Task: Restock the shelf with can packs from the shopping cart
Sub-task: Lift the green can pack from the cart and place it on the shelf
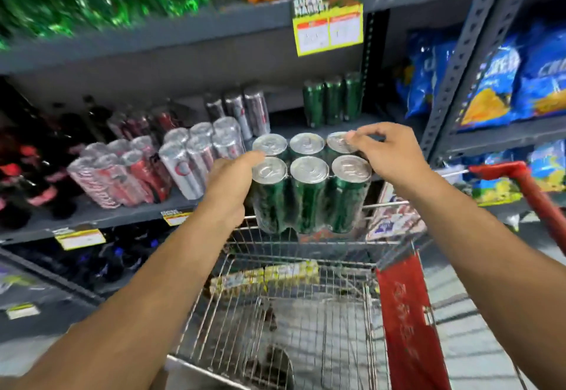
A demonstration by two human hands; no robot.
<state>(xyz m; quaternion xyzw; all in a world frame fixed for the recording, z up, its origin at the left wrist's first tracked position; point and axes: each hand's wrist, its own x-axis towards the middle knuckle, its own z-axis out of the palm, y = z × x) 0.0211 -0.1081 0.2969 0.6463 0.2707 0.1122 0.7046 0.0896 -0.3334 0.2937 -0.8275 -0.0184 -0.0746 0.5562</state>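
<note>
Grey metal store shelving [147,215] fills the background, wire shopping cart [294,322] below. Green six-pack of cans [309,193] hangs over the cart, left hand [232,184] clamped on its side, right hand [386,153] pinching the top rims. Probably hefty, with slick shrink-wrap, so I'd support it underneath.

grey steel racking [190,26] with perforated uprights [459,62]; yellow price tags [329,29] on shelf edges; pale floor [477,356] lower right.

The can pack [309,184] hangs above the shopping cart [294,313], before the shelf [122,215], right of other packs [122,172].
</note>
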